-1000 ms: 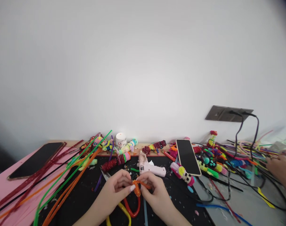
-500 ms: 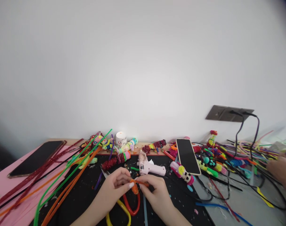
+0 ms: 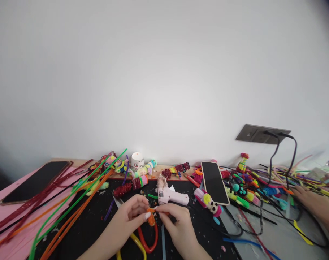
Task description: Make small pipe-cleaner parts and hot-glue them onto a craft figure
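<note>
My left hand (image 3: pixel 131 218) pinches a small orange coiled pipe cleaner (image 3: pixel 151 218) between thumb and fingers. My right hand (image 3: pixel 176 222) meets it from the other side, its thumb and forefinger closed on the orange end. Right below the hands lie scissors (image 3: pixel 155 242) with a red and a yellow handle loop, their blades partly under my left hand. A pale glue gun (image 3: pixel 173 196) rests just beyond my fingers. A translucent glue stick (image 3: pixel 163 242) lies between my wrists.
Long pipe cleaners (image 3: pixel 72 202) cross the pink board at left, beside a dark phone (image 3: pixel 35 180). A white-edged phone (image 3: pixel 215 182), finished pipe-cleaner figures (image 3: pixel 209 202) and black cables (image 3: pixel 294 159) lie rightward. Another person's hand (image 3: pixel 309 202) reaches into the pile at far right. A paper cup (image 3: pixel 137 161) stands behind.
The view has shifted slightly, moving the table leftward in the picture. My right fingers have shifted a little on the orange piece. The other person's hand has reached further left.
</note>
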`<state>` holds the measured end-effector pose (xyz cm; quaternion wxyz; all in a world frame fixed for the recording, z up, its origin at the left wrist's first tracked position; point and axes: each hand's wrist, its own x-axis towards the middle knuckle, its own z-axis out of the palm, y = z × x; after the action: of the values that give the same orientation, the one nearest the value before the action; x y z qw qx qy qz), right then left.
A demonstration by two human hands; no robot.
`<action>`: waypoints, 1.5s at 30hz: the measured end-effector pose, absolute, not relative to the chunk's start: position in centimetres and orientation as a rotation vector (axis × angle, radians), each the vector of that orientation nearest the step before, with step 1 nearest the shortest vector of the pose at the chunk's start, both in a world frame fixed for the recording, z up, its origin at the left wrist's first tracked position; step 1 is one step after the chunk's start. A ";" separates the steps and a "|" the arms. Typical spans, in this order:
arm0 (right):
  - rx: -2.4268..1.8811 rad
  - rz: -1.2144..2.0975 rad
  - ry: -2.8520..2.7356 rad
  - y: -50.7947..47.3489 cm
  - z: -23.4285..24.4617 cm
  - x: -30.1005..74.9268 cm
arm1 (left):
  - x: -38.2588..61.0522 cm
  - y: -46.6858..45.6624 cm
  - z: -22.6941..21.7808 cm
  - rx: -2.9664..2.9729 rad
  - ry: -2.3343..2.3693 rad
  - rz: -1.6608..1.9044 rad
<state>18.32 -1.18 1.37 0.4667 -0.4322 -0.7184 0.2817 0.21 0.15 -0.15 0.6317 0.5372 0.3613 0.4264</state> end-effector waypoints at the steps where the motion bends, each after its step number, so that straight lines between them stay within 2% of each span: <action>1: -1.062 0.690 -1.761 -1.2 1.4 18.3 | 0.2 0.1 -0.1 1.223 0.820 0.982; 16: -1.078 0.686 -1.726 -1.0 1.2 18.7 | 0.3 0.0 0.9 1.240 0.954 1.001; 28: -1.122 1.006 -1.425 -0.5 0.9 18.7 | 0.2 0.1 0.7 1.253 1.011 1.038; 45: -1.105 1.086 -1.309 -0.4 1.3 18.7 | 0.2 -0.2 1.1 1.258 1.030 0.981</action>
<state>18.68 -0.39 1.31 0.5282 -0.4625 -0.5480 0.4546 0.22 -0.19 1.06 0.5821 0.5387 0.4410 0.4201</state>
